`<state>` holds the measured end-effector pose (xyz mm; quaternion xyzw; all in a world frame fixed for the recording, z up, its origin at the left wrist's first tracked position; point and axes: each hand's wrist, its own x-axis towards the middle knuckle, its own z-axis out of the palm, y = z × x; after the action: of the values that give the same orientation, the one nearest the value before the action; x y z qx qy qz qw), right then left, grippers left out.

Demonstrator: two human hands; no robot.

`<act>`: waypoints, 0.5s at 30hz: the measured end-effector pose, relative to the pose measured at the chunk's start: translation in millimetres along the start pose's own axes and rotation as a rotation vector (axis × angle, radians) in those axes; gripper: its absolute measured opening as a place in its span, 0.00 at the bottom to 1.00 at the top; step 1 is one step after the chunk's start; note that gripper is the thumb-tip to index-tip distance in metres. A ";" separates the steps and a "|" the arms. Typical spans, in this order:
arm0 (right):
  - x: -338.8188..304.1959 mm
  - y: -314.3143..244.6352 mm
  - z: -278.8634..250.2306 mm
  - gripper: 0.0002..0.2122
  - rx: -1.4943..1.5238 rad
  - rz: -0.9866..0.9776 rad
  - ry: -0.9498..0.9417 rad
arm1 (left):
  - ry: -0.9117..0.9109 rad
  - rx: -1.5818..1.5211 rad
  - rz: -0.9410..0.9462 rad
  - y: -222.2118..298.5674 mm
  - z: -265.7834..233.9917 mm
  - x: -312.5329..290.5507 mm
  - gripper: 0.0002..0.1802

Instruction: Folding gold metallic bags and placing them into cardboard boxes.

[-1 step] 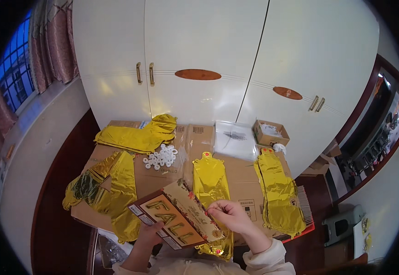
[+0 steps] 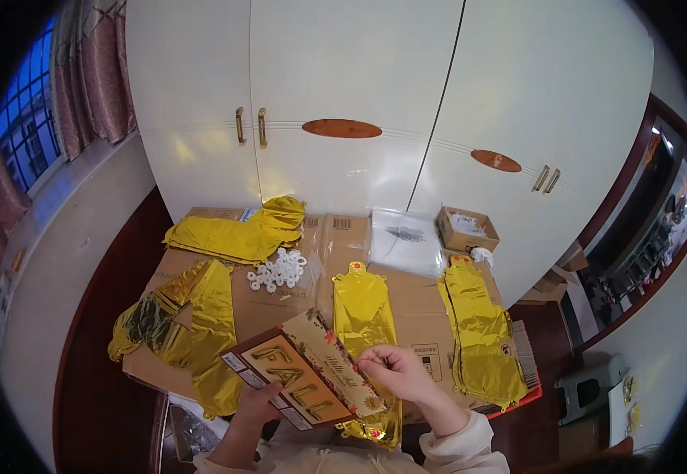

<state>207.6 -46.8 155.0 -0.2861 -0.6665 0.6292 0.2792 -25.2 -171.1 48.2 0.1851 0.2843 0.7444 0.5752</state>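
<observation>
Tilted low over the table, a folded printed card [image 2: 288, 375] has an orange panel picturing gold letters and a cream flap with red leaves. My left hand [image 2: 258, 404] grips its lower edge, thumb on the front. At the flap's right edge, my right hand [image 2: 395, 371] is closed in a pinch; what the fingertips hold is too small to make out. Beneath and beyond the card lies a flat gold foil balloon [image 2: 361, 304], partly covered by card and hand. Further gold foil balloons lie at left [image 2: 213, 316], back left [image 2: 221, 239] and right [image 2: 481, 340].
Cardboard sheets [image 2: 319, 304] cover the table. Small white rings [image 2: 278, 270] are heaped left of centre. Clear plastic bags [image 2: 405, 241] lie at the back, beside a small cardboard box [image 2: 468, 229] with white contents. A white cabinet [image 2: 351, 71] rises behind; a grey stool [image 2: 592, 391] stands at right.
</observation>
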 end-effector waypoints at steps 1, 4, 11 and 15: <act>-0.3 -3.0 0.6 0.04 -0.107 -0.013 0.005 | 0.015 0.020 -0.010 1.6 0.2 -1.5 0.33; -1.1 -4.8 5.9 0.04 -0.413 -0.153 0.073 | 0.006 0.029 0.035 1.4 0.2 -2.9 0.33; 20.4 21.3 31.3 0.03 0.157 -0.090 -0.152 | 0.139 -0.001 0.208 20.7 -29.5 -27.5 0.32; 43.1 57.4 97.5 0.07 0.047 -0.125 -0.455 | 0.401 -0.007 0.567 88.2 -89.7 -69.3 0.33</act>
<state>108.6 -78.9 93.2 -0.0885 -0.7140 0.6742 0.1670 -126.7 -272.2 38.8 0.1048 0.3265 0.8970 0.2790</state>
